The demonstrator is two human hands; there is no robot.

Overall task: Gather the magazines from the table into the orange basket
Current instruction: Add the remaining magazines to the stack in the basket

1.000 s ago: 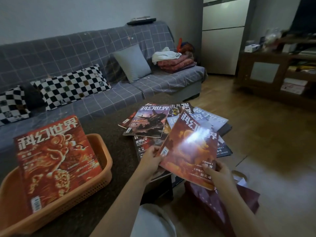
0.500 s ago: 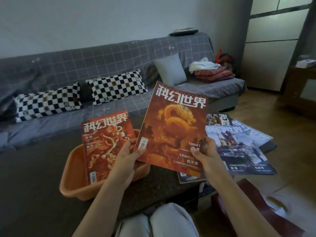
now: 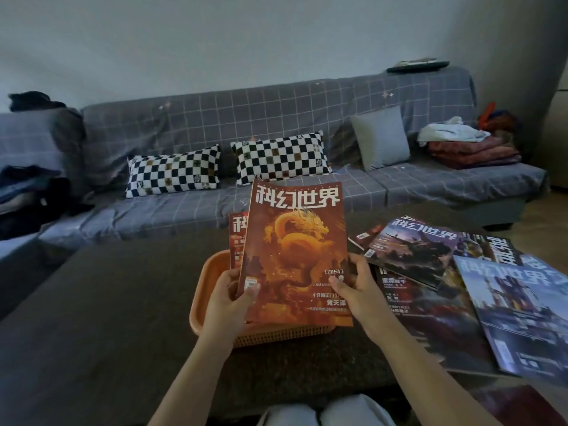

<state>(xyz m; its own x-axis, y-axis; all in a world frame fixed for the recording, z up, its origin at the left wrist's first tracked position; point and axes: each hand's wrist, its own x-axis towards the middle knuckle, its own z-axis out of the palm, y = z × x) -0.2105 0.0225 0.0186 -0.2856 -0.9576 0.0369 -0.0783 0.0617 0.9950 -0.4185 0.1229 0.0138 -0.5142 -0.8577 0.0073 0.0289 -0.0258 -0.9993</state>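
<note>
An orange dragon-cover magazine point(image 3: 295, 241) stands almost upright over the orange basket point(image 3: 209, 281) on the dark table point(image 3: 107, 318). My left hand point(image 3: 229, 298) grips its lower left corner and my right hand point(image 3: 358, 290) grips its lower right edge. Behind it, a red magazine point(image 3: 236, 238) leans inside the basket, mostly hidden. Several more magazines point(image 3: 430, 256) lie fanned out on the table to the right, the nearest one blue point(image 3: 522, 312).
A grey checked sofa point(image 3: 307, 195) runs behind the table with two checkered pillows point(image 3: 276, 156), a grey cushion point(image 3: 381, 136) and folded blankets point(image 3: 470, 149). Dark clothes point(image 3: 27, 192) pile at the far left. My knees point(image 3: 322, 412) show at the bottom.
Both hands have carried the dragon magazine left from the pile to over the basket, in front of the red magazine. My view has turned left.
</note>
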